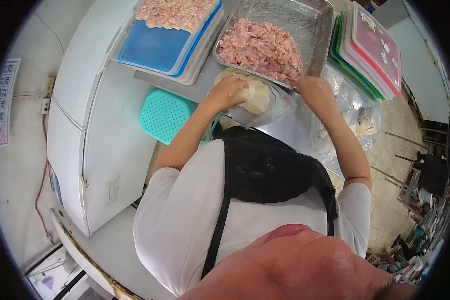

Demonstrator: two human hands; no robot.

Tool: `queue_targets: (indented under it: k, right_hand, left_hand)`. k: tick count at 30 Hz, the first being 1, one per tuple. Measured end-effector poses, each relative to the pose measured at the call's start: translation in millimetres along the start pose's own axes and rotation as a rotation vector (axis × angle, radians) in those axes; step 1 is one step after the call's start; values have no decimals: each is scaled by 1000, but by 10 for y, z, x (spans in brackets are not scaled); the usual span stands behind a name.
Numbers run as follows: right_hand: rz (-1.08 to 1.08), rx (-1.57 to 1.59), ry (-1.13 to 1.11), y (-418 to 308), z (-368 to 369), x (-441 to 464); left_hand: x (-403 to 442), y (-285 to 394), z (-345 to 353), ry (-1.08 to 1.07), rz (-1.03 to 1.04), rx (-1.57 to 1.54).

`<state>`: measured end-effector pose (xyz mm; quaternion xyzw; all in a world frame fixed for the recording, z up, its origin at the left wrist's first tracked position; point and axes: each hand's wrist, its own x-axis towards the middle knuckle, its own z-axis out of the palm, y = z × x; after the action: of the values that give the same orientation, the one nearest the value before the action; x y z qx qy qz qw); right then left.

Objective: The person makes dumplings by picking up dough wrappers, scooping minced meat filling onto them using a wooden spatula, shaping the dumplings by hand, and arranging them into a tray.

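My left hand (pixel 228 93) is closed at the edge of a pale round dough wrapper (pixel 252 91), over more round wrappers (pixel 260 102) lying on clear plastic. To the right, my right hand (pixel 316 95) is closed at the near rim of a metal tray (pixel 317 37), beside the raw minced meat (pixel 260 47). Whatever its fingers grip is too small to make out. At the upper left, a clear container with a blue base (pixel 147 50) holds rows of meat-topped pieces (pixel 175 12).
A turquoise perforated basket (pixel 166 116) sits below the blue container. Stacked coloured lids (pixel 377 47) stand right of the tray, with clear plastic bags (pixel 357 117) beneath them. A white appliance (pixel 120 135) is at the left, and a cluttered rack (pixel 425 200) at the far right.
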<state>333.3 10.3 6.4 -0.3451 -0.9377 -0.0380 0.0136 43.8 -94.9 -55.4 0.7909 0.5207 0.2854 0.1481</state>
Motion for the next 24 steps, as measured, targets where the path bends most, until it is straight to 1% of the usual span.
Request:
queue_targets:
  k: [1,3,4,5,6,8,9,13,15,16,17,20,21,24]
  right_hand:
    - [-10,-14,-43,68,-173,5]
    - [67,20,-129,225,-339,43]
    - [103,33,-170,269,-385,66]
    - [110,-3,-178,188,-391,69]
    - [76,34,-117,155,-260,58]
    - [9,103,8,75,96,23]
    - [82,109,-108,54,-35,63]
    - [130,144,-123,341,-150,140]
    - [82,65,-169,243,-13,158]
    - [58,23,-192,138,-25,191]
    - [114,45,-175,-45,-48,142]
    - [202,241,-29,-208,-21,9]
    - [190,314,-1,-164,68,-32]
    - [274,670,70,-105,218,-76]
  left_hand:
    - [-8,7,38,5,-17,5]
    - [-3,11,49,11,-46,16]
    - [1,28,34,-30,-92,4]
    - [7,42,10,-72,-140,-11]
    - [40,79,-34,-113,-186,-25]
    - [94,177,-95,-53,-141,23]
    - [128,214,-119,-23,-116,45]
    - [322,314,-85,-33,22,-57]
    - [427,292,10,-37,105,-102]
    - [450,252,48,-48,96,-117]
    - [466,195,86,-59,91,-130]
    - [497,128,105,-63,94,-189]
    - [491,115,95,-63,95,-214]
    - [541,107,-51,-142,11,-331]
